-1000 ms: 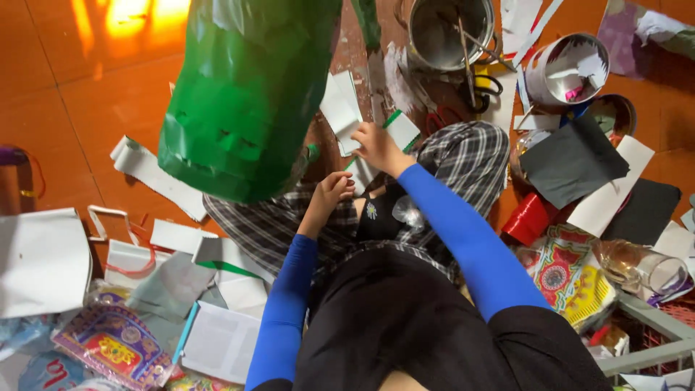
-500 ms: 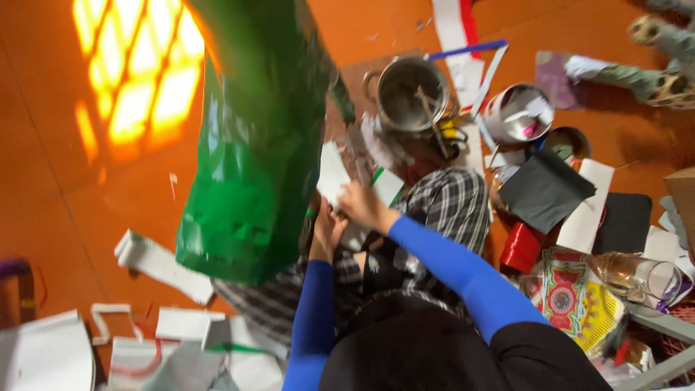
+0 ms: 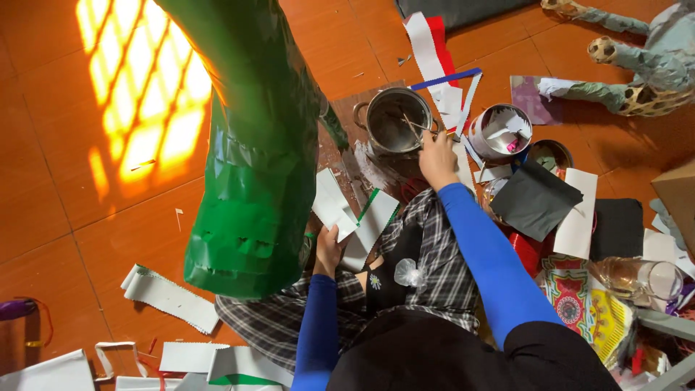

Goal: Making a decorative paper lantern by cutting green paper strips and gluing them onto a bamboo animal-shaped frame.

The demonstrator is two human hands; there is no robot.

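Note:
A tall green paper-covered form (image 3: 250, 145) stands in front of me and hides part of the floor. My left hand (image 3: 327, 252) is beside its lower edge, holding white paper pieces (image 3: 339, 206), one with a green edge. My right hand (image 3: 437, 155) reaches forward to the rim of a metal pot (image 3: 391, 119), its fingers closed on a thin brush handle (image 3: 415, 127) that dips into the pot. Both arms wear blue sleeves over my plaid-covered lap (image 3: 441, 268).
Right of the pot are a white tin (image 3: 499, 130) with paper scraps, a black sheet (image 3: 536, 199) and a glass jar (image 3: 641, 275) on its side. White paper strips (image 3: 170, 297) lie at lower left. A paper-covered figure (image 3: 637, 65) lies at top right.
My right hand left the paper pieces and moved forward to the pot. My left hand kept the paper. The view tilted toward the far floor.

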